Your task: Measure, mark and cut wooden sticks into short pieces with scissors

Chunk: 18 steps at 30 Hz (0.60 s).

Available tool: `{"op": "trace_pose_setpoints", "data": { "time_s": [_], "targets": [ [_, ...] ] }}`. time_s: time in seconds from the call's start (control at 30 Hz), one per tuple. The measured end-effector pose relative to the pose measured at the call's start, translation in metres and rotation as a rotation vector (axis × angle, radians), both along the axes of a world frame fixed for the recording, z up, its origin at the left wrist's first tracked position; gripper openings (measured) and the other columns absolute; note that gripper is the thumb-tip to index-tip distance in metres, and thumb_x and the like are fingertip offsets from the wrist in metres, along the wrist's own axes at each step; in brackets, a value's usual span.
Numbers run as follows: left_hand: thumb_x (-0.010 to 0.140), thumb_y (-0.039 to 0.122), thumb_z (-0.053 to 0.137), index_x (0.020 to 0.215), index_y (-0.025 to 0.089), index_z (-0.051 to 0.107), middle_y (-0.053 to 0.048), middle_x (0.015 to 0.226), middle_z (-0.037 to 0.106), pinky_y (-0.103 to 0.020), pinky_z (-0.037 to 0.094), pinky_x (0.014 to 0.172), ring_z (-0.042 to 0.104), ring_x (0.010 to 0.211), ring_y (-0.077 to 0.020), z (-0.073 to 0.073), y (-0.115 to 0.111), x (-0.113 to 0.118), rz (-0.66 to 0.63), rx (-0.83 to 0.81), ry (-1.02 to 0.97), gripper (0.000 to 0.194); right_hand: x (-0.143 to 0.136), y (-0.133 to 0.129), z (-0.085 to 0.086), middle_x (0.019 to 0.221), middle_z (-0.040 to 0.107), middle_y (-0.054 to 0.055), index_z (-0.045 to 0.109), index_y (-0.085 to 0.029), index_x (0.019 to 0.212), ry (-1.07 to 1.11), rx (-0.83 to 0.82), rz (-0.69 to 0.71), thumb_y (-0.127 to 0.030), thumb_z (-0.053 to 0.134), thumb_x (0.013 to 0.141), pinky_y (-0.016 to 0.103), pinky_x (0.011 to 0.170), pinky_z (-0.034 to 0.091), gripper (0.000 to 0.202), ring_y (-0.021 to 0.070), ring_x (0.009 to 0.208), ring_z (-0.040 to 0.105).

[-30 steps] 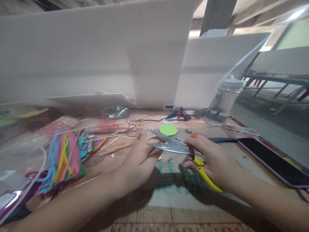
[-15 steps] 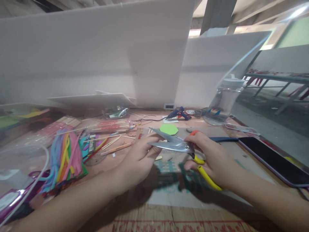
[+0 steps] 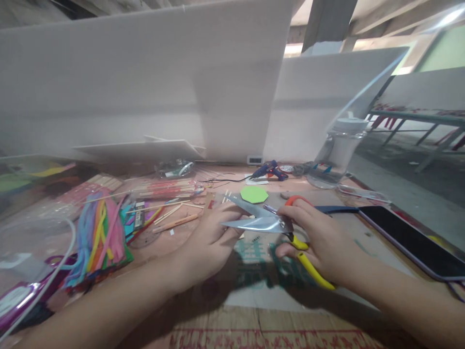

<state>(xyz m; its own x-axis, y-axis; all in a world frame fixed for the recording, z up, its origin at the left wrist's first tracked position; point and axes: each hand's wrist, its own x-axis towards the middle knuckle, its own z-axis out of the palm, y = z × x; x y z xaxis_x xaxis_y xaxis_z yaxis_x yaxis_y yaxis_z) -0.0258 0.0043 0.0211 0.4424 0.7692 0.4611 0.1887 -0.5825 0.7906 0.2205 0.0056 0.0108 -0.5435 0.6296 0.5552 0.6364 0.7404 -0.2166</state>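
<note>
Scissors [image 3: 269, 220] in the right hand [image 3: 323, 242], blades parted over the cardboard mat [image 3: 261, 286] at mid-table.

They looked light and rigid, sharp at the steel blades, so the safe hold was the looped handles, one orange, one yellow, which the right hand gripped. The left hand [image 3: 210, 237] was closed near the blade tips, probably pinching a small stick, too hidden to tell for sure. A green paper octagon [image 3: 254, 195] lay just beyond the blades.

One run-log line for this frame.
right hand: holds scissors, blades open | left hand: at blades | nearby: green paper
</note>
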Motion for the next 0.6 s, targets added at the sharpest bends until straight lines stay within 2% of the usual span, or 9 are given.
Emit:
{"op": "trace_pose_setpoints", "data": {
  "time_s": [0.2,0.27,0.4,0.6],
  "targets": [
    [0.100,0.030,0.049,0.115,0.023,0.073,-0.006,0.115,0.075,-0.038,0.046,0.106,0.065,0.113,-0.0231,0.007,-0.004,0.004,-0.030,-0.063,-0.025,0.030,0.000,-0.001,0.002,0.086,0.058,0.005,0.061,-0.018,0.098,0.019,0.029,0.018,-0.060,0.053,0.095,0.032,0.066,0.047,0.043,0.0207,0.074,0.056],
    [0.098,0.027,0.049,0.110,0.022,0.074,-0.005,0.111,0.075,-0.037,0.049,0.102,0.065,0.110,-0.0229,0.011,-0.007,0.005,0.011,-0.092,-0.004,0.028,0.000,0.000,0.001,0.085,0.059,0.005,0.061,-0.019,0.098,0.012,0.008,0.002,-0.060,0.056,0.094,0.031,0.063,0.046,0.042,0.0200,0.072,0.056],
    [0.096,0.025,0.050,0.096,0.022,0.076,-0.003,0.104,0.076,-0.037,0.051,0.096,0.066,0.103,-0.0232,0.014,-0.010,0.007,0.121,-0.122,0.010,0.026,0.002,0.001,-0.003,0.081,0.062,0.003,0.062,-0.020,0.110,-0.005,-0.084,-0.051,-0.058,0.062,0.091,0.029,0.054,0.042,0.043,0.0188,0.064,0.056],
    [0.097,0.025,0.049,0.103,0.023,0.075,-0.004,0.111,0.075,-0.038,0.051,0.098,0.066,0.104,-0.0224,0.018,-0.009,0.008,0.072,-0.176,-0.040,0.027,0.001,0.001,-0.002,0.097,0.064,0.009,0.058,-0.018,0.115,0.047,-0.074,-0.039,-0.062,0.066,0.087,0.034,0.066,0.050,0.052,0.0227,0.077,0.060]
  ]
}}
